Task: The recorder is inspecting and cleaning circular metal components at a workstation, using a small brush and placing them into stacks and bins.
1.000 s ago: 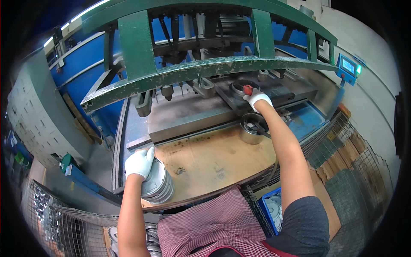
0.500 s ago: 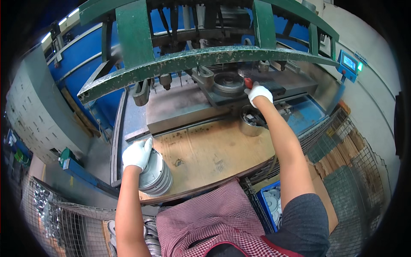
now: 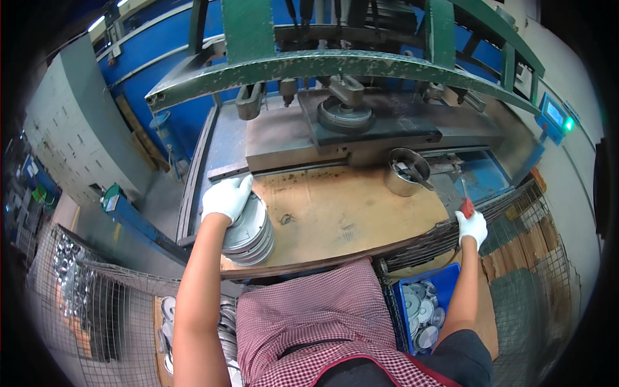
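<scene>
My left hand (image 3: 225,198), in a white glove, is closed at the far left edge of a stack of round grey metal discs (image 3: 248,235), thumb pointing up and away. Its other fingers are partly hidden. Out at the right, beyond the table's edge, my gloved right hand (image 3: 473,228) grips a red-handled tool (image 3: 467,208) with a thin metal shaft pointing away from me. A round metal part (image 3: 346,116) sits on the dark plate of the machine, partly under a metal clamp arm (image 3: 347,90).
A metal pot (image 3: 406,173) of small pieces stands on the wooden tabletop (image 3: 322,219). The green machine frame (image 3: 309,66) spans above. A blue bin (image 3: 445,284) of discs stands low at right. Wire mesh cages (image 3: 122,297) flank me. A blue control panel (image 3: 553,116) is far right.
My right hand has drawn the red-handled tool back from the round part to the table's right side. The clamp arm now lies over that part. My left hand stays at the stack.
</scene>
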{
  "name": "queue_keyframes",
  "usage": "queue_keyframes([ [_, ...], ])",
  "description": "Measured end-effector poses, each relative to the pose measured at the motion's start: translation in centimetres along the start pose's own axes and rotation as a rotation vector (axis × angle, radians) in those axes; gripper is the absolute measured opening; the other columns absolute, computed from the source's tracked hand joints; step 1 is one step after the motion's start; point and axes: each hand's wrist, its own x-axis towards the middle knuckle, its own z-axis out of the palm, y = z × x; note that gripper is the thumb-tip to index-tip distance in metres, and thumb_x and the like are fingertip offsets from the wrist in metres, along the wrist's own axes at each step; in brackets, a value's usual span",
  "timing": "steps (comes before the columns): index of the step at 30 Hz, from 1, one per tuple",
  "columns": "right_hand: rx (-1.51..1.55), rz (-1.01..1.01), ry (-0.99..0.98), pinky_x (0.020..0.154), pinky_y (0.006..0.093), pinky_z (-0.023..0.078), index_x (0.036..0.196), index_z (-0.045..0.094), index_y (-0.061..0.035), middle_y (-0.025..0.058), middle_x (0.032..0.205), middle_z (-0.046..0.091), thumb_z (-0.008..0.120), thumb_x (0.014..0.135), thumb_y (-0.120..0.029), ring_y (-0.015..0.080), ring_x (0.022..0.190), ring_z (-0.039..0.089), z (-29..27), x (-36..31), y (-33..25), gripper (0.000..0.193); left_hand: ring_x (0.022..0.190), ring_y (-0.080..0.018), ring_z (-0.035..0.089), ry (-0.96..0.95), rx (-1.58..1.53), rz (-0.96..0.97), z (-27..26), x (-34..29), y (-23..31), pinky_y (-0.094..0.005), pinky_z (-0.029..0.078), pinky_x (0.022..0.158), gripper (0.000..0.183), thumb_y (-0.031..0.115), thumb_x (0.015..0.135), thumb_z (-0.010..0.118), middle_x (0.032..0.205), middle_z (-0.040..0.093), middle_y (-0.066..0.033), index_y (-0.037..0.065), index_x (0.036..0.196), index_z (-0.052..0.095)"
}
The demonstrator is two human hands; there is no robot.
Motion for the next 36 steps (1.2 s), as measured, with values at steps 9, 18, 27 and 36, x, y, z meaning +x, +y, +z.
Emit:
queue_keyframes([
  [9,0.742,-0.354,0.145,0.089,0.0372,0.05,0.107,0.071,-0.0038,0.0169,0.105,0.07,0.066,0.087,-0.024,0.0304,0.099,0.067,2.6,-4.7,-8.9,0.029,0.108,-0.0343,0.062,0.011,0.002,0.01,0.7,-0.1,-0.5,-0.0421,0.046,0.095,0.054,0.05,0.097,0.033,0.116,0.066,-0.0173,0.013,0.114,0.069],
  [18,0.439,-0.979,-0.183,0.087,0.042,0.051,0.114,0.068,-0.0122,0.0153,0.11,0.068,0.058,0.089,-0.039,0.0344,0.1,0.064,-3.6,-9.5,-34.8,0.037,0.107,-0.0336,0.062,0.017,0.027,-0.011,0.2,-0.3,-0.7,-0.0408,0.047,0.093,0.055,0.052,0.097,0.034,0.114,0.067,-0.0153,0.014,0.114,0.069],
  [27,0.318,-1.041,-0.247,0.088,0.0421,0.049,0.108,0.067,-0.0108,0.0162,0.109,0.068,0.057,0.091,-0.043,0.0336,0.102,0.064,-4.1,-10.7,-41.5,0.038,0.106,-0.0353,0.062,-0.021,0.033,0.043,-0.7,-0.7,0.8,-0.0428,0.046,0.094,0.05,0.048,0.098,0.033,0.117,0.064,-0.0183,0.018,0.11,0.071],
  [36,0.511,-1.415,0.071,0.065,0.0424,0.046,0.086,0.071,-0.0087,0.0124,0.076,0.068,0.066,0.084,-0.038,0.0301,0.068,0.065,-2.8,-15.3,-26.4,0.03,0.099,-0.037,0.064,0.12,-0.02,0.075,0.5,-0.2,-0.2,-0.0442,0.048,0.09,0.05,0.046,0.097,0.038,0.105,0.068,-0.0187,0.01,0.102,0.072],
])
